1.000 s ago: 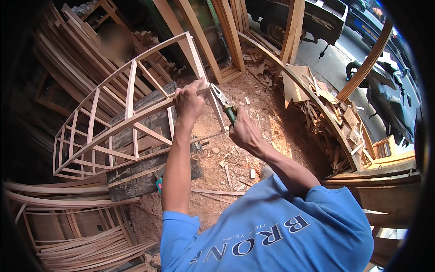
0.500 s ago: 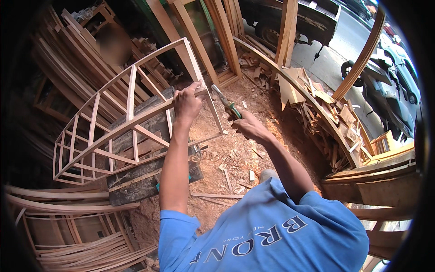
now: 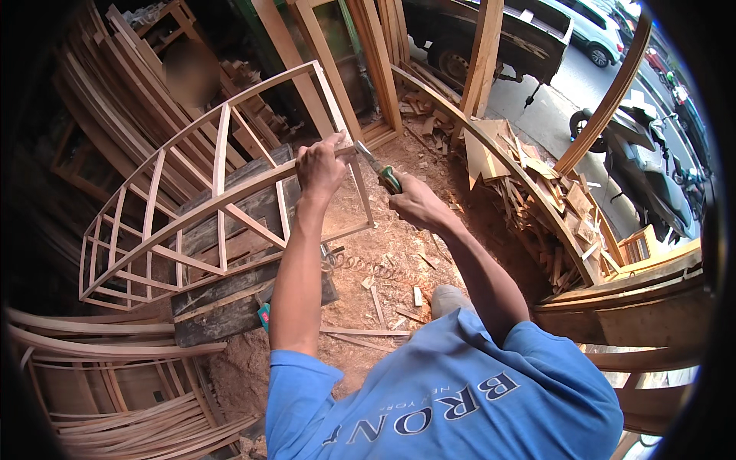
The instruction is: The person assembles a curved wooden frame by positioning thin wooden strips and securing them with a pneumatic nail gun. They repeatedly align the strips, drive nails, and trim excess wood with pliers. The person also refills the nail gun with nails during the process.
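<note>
A long open frame of pale wooden slats (image 3: 220,161) lies across a dark, worn workbench (image 3: 199,310). My left hand (image 3: 320,170) is closed around the frame's upper rail close to its right end, with a finger reaching onto the end crosspiece. In my right hand (image 3: 414,201) is a chisel (image 3: 389,179) with a green handle and a flat metal blade. The blade points up and left, and its tip is at the frame's end joint; whether it touches the wood I cannot tell. A teal tool (image 3: 264,314), partly hidden by my left forearm, lies at the bench edge.
Sawdust and offcuts cover the floor (image 3: 383,264), with a coiled hose (image 3: 368,266) on it. Scrap wood (image 3: 537,176) is piled behind a long plank at the right. Curved slats (image 3: 138,422) are stacked lower left, timber upper left. Beyond posts stand a motorcycle (image 3: 652,165) and vehicles.
My right hand has brought the chisel slightly left, closer to the frame's end. The view has shifted a little, and a white car has come into sight on the street.
</note>
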The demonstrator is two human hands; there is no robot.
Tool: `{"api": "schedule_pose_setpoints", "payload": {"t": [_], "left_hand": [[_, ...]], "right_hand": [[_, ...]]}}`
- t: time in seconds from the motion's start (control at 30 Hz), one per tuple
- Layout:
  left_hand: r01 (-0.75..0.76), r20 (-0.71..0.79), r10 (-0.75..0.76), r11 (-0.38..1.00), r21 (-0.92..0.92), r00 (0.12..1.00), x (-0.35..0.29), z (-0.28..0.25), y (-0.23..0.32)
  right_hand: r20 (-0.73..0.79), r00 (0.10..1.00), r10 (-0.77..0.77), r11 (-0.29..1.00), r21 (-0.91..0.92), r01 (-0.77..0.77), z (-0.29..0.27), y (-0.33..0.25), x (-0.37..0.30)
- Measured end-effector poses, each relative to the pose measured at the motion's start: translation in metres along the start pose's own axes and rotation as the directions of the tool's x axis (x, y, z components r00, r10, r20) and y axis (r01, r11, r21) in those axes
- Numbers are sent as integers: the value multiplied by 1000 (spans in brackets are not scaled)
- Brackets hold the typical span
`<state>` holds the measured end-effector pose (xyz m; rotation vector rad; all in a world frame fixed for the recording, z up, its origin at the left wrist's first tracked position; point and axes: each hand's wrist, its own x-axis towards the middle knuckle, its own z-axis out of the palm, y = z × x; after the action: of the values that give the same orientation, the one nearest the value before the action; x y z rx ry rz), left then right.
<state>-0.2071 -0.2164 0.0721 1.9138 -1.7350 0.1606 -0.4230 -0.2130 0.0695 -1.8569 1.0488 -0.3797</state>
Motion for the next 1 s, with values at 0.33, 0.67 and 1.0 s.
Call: {"api": "schedule_pose_setpoints", "payload": {"t": [0.33, 0.67, 1.0], "left_hand": [[1, -2, -1, 1000, -13, 1000, 1, -1, -3], [-15, 17, 15, 1000, -7, 1000, 4, 1, -6], [11, 11, -11, 999, 46, 1000, 3, 3, -3]], "right_hand": [[-65, 992, -112, 911, -405, 76, -10, -23, -3], [426, 868, 256, 501, 709, -495, 9, 0, 1], [-98, 995, 29, 935, -348, -61, -2, -36, -8]]}}
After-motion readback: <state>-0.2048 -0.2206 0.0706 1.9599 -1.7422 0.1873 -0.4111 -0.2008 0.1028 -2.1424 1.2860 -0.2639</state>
